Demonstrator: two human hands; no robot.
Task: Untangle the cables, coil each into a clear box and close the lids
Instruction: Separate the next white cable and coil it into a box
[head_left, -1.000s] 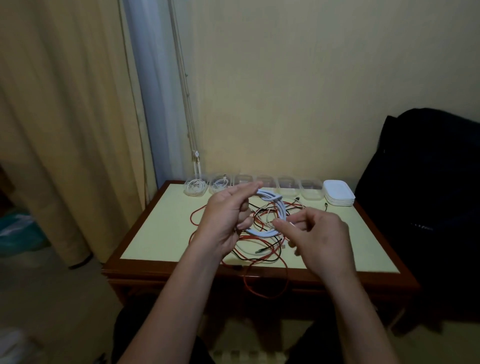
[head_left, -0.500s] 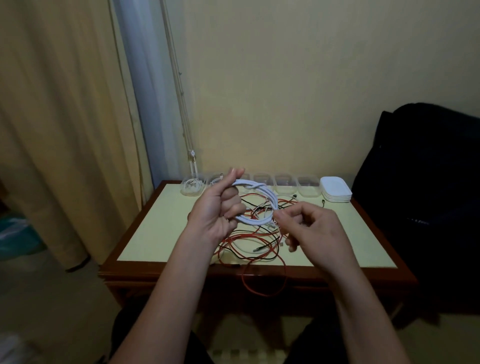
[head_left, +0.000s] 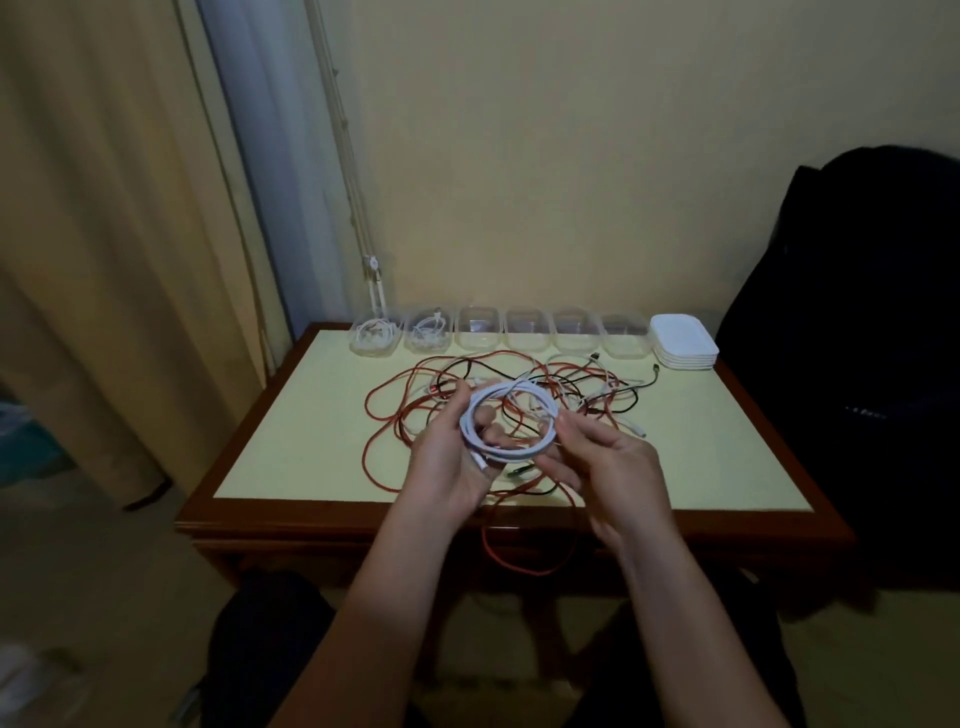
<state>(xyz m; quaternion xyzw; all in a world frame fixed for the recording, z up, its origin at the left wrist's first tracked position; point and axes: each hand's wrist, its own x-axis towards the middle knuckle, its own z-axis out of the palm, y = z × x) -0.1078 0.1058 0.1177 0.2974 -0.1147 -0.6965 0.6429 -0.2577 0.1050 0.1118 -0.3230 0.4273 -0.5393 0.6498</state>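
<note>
White cable coil (head_left: 469, 431) lies gripped by fingers (head_left: 485, 415) of the left hand (head_left: 447, 467), its right edge pinched by the right hand (head_left: 608, 467) fingers above the counter (head_left: 311, 415), plug ends indistinct

We grip the white cable coil (head_left: 466, 430) in our left hand (head_left: 444, 467), right hand (head_left: 613, 467) pinching its opposite side, tangled cables (head_left: 571, 379) just beyond on the worktop (head_left: 311, 415).
</note>
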